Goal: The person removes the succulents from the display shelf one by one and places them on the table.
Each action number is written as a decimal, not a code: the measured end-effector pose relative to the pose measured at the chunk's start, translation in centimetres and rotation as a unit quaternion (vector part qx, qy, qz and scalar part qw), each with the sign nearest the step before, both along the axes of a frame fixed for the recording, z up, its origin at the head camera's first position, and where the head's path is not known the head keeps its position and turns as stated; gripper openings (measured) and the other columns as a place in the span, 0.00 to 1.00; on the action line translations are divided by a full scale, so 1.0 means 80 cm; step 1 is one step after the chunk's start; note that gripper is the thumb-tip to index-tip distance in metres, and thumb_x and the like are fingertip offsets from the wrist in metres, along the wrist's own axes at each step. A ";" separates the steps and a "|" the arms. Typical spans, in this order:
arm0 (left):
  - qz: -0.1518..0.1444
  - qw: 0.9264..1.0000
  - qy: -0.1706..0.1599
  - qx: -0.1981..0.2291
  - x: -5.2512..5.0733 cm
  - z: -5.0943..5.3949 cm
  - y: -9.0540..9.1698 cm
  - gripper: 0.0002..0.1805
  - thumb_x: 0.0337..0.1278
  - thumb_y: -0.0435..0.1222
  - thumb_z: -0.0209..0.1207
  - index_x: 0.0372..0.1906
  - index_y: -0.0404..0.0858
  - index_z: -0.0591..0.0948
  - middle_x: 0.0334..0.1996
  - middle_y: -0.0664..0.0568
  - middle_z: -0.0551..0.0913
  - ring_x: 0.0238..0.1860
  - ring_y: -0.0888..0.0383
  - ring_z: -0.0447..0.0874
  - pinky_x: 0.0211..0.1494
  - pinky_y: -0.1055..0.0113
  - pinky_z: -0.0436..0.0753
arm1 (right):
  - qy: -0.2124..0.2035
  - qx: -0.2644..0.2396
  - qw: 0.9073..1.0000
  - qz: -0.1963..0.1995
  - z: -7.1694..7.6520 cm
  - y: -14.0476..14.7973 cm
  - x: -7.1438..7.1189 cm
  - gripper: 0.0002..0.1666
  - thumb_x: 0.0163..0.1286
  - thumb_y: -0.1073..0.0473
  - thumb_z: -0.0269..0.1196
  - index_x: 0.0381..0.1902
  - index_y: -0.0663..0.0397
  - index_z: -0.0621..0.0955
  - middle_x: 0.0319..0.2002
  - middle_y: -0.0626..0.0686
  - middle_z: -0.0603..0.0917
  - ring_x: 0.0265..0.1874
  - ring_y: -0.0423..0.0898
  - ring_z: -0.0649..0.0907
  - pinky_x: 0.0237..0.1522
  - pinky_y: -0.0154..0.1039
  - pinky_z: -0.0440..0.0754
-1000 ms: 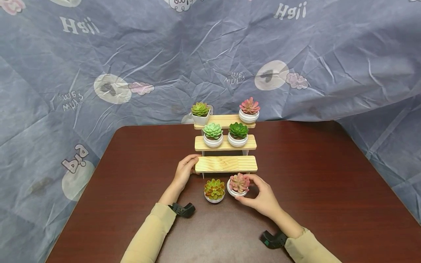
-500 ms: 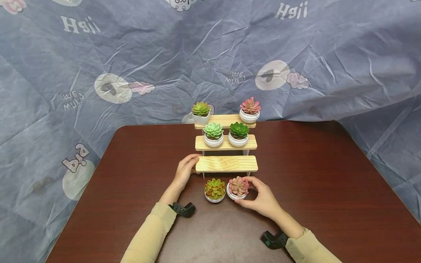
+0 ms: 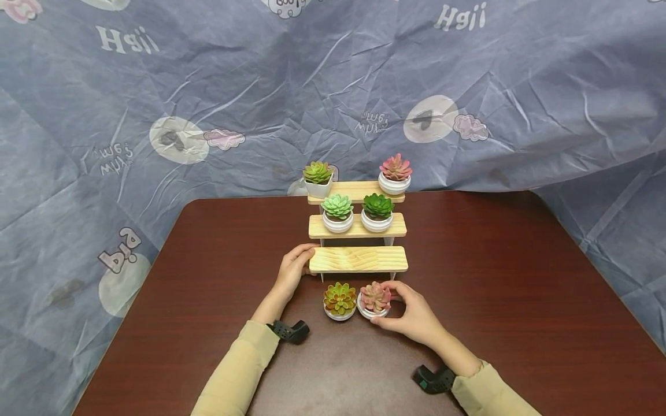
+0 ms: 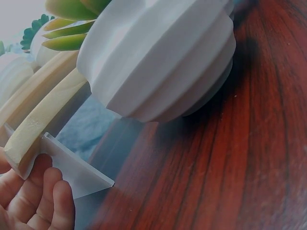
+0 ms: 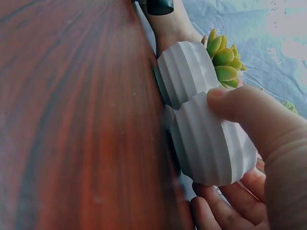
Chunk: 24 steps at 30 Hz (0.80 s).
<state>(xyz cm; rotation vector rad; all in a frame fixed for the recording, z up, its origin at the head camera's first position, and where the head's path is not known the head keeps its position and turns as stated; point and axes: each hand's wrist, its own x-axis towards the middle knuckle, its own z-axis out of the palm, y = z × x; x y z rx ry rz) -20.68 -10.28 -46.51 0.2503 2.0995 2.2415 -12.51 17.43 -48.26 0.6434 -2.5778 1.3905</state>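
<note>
The left hand (image 3: 291,273) grips the left end of the lowest wooden shelf (image 3: 359,260); in the left wrist view its fingers (image 4: 50,191) curl under the board (image 4: 36,124) beside a clear support. In front of the stand, the right hand (image 3: 416,315) holds a pink succulent (image 3: 375,297) in a white pot, thumb and fingers around it. The right wrist view shows this ribbed pot (image 5: 211,139) standing on the table against another pot (image 5: 187,72). That one, left of it in the head view, bears a yellow-green succulent (image 3: 340,299).
The middle shelf (image 3: 325,232) bears a light green succulent (image 3: 337,206) and a dark green one (image 3: 377,206). On the top shelf (image 3: 356,189) stand a green succulent (image 3: 317,172) at left and a pink one (image 3: 395,167) at right. A printed cloth (image 3: 260,86) hangs behind the table (image 3: 494,260).
The right hand and the pink succulent have moved slightly toward the person, and the pot a little left, against the yellow-green one's pot. The left hand stays at the shelf's end.
</note>
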 end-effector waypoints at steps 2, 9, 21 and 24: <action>-0.001 1.000 -0.001 0.000 0.000 0.000 0.000 0.18 0.70 0.34 0.48 0.55 0.24 0.75 0.36 0.50 0.80 0.26 0.61 0.77 0.30 0.68 0.80 | 0.001 0.001 1.000 0.000 -0.001 0.001 0.000 0.37 0.41 0.56 0.79 0.50 0.51 0.76 0.45 0.47 0.81 0.41 0.41 0.82 0.46 0.43 0.79; -0.002 1.000 -0.003 -0.001 -0.003 -0.005 -0.001 0.18 0.70 0.33 0.47 0.55 0.24 0.75 0.36 0.50 0.79 0.26 0.61 0.77 0.30 0.68 0.79 | -0.009 0.005 1.000 0.003 0.001 0.000 0.000 0.37 0.41 0.53 0.79 0.50 0.50 0.75 0.45 0.47 0.80 0.41 0.41 0.82 0.46 0.43 0.78; 0.015 1.000 -0.007 0.009 -0.015 -0.029 -0.001 0.18 0.69 0.37 0.50 0.54 0.29 0.77 0.37 0.48 0.79 0.27 0.58 0.78 0.29 0.67 0.80 | -0.027 0.015 0.999 0.010 0.007 0.001 0.000 0.41 0.42 0.51 0.78 0.54 0.55 0.74 0.49 0.50 0.79 0.43 0.44 0.82 0.47 0.41 0.79; 0.020 1.000 -0.005 0.009 -0.014 -0.029 0.000 0.17 0.68 0.38 0.51 0.53 0.30 0.78 0.38 0.46 0.79 0.27 0.58 0.78 0.29 0.67 0.80 | -0.039 0.014 0.999 0.019 0.009 0.002 -0.001 0.43 0.42 0.50 0.78 0.55 0.57 0.73 0.50 0.52 0.78 0.44 0.46 0.81 0.48 0.41 0.78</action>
